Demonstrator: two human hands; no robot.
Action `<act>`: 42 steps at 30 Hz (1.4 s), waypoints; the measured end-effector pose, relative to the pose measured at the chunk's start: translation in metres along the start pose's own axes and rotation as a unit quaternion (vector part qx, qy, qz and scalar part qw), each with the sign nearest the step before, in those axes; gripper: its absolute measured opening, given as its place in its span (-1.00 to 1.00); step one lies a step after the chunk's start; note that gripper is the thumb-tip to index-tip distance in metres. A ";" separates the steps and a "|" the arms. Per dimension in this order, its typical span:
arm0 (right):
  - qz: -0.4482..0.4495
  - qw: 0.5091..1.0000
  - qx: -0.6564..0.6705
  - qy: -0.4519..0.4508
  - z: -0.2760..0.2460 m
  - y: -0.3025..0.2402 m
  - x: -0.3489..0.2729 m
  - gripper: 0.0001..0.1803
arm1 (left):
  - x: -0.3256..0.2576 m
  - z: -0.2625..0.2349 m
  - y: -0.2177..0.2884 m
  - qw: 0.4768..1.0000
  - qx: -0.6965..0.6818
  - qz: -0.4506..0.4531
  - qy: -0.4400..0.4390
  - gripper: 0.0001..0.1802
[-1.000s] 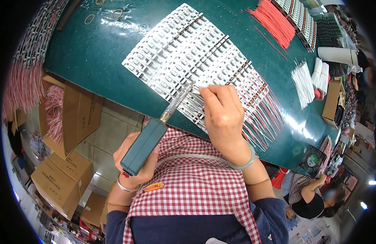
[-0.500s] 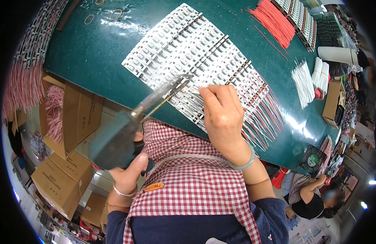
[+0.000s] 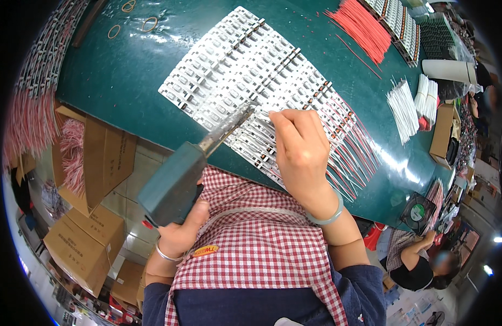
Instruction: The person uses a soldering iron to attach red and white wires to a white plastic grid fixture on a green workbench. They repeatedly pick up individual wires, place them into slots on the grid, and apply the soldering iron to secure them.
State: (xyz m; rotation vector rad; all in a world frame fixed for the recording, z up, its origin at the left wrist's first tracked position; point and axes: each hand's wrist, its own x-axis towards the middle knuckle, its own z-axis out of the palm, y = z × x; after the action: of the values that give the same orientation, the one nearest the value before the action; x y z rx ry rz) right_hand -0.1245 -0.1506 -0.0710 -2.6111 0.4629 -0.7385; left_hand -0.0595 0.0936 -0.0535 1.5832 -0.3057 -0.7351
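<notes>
From the head view, the left hand point(image 3: 177, 233) is wrapped tight around the thick dark-green handle of a soldering iron point(image 3: 177, 179), fingers closed under it and thumb along its side. The iron's metal tip reaches up and away from that hand to the near edge of a sheet of white LED strips point(image 3: 237, 68) lying flat on the green worktop point(image 3: 120, 70).

The right hand point(image 3: 300, 149) lies palm-down on the strips, just right of the iron's tip, its fingers drawn together with the fingertips point(image 3: 275, 117) pressed onto a strip; whether it pinches anything there cannot be told. Thin red wires point(image 3: 351, 157) fan out from the strip ends to the right of this hand.

Farther beyond the right hand lie a loose bundle of red wires point(image 3: 365, 27) and, well to its right, bundles of white wires point(image 3: 405, 106). Cardboard boxes point(image 3: 101, 163) stand on the floor below the left hand.
</notes>
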 end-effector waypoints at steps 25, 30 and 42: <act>-0.026 0.999 -0.007 -0.025 0.002 0.002 0.001 -0.67 | 0.014 0.006 -0.007 0.964 0.226 0.138 -0.018 -0.80; -0.027 0.999 -0.008 -0.025 0.002 0.002 0.001 -0.67 | 0.004 0.000 -0.009 0.976 0.206 0.071 -0.011 -0.79; -0.012 1.000 0.005 0.009 0.000 0.002 0.003 -0.64 | 0.008 0.001 0.001 0.978 0.200 0.054 -0.029 -0.77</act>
State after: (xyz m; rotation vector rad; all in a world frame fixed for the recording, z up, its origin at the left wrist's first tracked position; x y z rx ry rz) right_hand -0.1224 -0.1540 -0.0708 -2.6071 0.4341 -0.7717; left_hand -0.0538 0.0877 -0.0543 1.9072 -0.6072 -0.6637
